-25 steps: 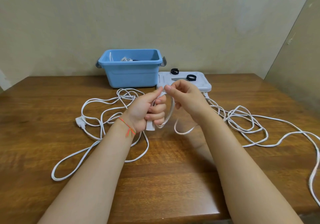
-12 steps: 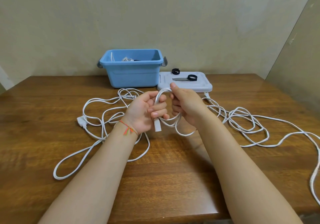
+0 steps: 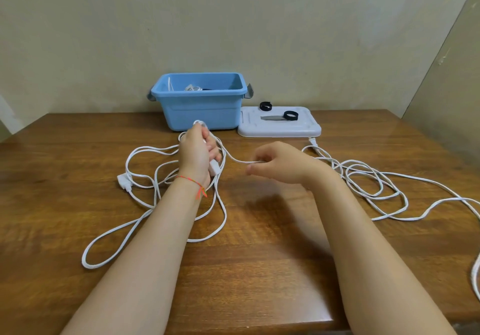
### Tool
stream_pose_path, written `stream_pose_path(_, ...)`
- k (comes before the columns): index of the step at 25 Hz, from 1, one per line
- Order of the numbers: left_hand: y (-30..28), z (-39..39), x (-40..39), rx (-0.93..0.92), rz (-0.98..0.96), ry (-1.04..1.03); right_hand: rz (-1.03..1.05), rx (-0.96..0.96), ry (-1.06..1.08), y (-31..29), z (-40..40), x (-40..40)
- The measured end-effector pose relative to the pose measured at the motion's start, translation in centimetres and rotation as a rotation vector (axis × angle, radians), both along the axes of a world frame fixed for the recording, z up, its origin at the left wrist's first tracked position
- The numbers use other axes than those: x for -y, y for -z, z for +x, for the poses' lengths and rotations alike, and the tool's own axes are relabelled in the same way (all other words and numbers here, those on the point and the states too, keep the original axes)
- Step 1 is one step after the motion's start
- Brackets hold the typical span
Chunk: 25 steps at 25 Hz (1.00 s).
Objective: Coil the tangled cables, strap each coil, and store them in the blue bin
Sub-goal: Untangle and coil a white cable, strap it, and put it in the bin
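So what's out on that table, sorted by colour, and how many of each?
White: 3, the cable on the right, the cable on the left, and the lid.
Blue: 1, the bin.
Black: 2, the strap and the strap on the lid.
Total: 6, not counting what lies in the bin.

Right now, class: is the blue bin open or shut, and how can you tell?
Open. The blue bin has no cover; its white lid lies flat on the table beside it, carrying two black straps.
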<state>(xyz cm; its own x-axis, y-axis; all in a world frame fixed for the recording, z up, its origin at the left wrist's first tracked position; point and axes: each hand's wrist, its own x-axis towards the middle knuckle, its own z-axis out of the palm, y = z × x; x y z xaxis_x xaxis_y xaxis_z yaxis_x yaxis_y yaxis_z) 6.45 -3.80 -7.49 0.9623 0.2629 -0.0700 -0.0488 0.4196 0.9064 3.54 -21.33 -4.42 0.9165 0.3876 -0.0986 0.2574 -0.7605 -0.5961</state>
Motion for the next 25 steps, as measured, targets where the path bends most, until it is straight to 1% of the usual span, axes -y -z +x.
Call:
stream_pose_path(2,0.0,-0.3,0.8,0.068,0.259,0.085,0.100,-0.024,-0.084,-0.2,-0.6,-0.3)
stream_pose_path(4,-0.1,-1.0,1.6,0.111,0.477,0.210,0.174,-0.057,-0.112,-0.6,-1.1,-0.3)
stream_pose_path(6,-0.1,-1.6,1.9,0.125,0.565,0.315,0.243,-0.079,-0.129,-1.1,-1.4,0.0)
stream_pose_path(8,0.0,-1.6,1.9,0.120,0.526,0.381,0.356,-0.047,-0.105,-1.0,-1.1,0.2)
stream_pose_path(10,0.1,-1.6,1.8,0.074,0.405,0.428,0.457,0.013,-0.033,-0.6,-0.5,0.4)
stream_pose_path(12,0.0,-1.4,1.6,0.032,0.305,0.452,0.482,0.054,0.032,-0.3,0.0,0.8)
stream_pose_path(14,0.0,-1.2,1.1,0.018,0.304,0.441,0.505,0.089,0.058,-0.1,0.4,1.1)
stream_pose_path(17,0.0,-1.2,1.0,0.032,0.407,0.418,0.491,0.142,0.054,-0.1,0.6,1.2)
stream_pose_path(20,0.3,-1.4,1.5,0.047,0.405,0.469,0.362,0.167,0.030,0.1,0.6,0.8)
stream_pose_path(22,0.5,-1.5,1.8,0.015,0.326,0.535,0.366,0.208,0.052,0.2,0.7,0.6)
stream_pose_path(25,0.1,-1.6,1.6,-0.049,0.122,0.702,0.435,0.331,0.150,0.5,0.8,0.0)
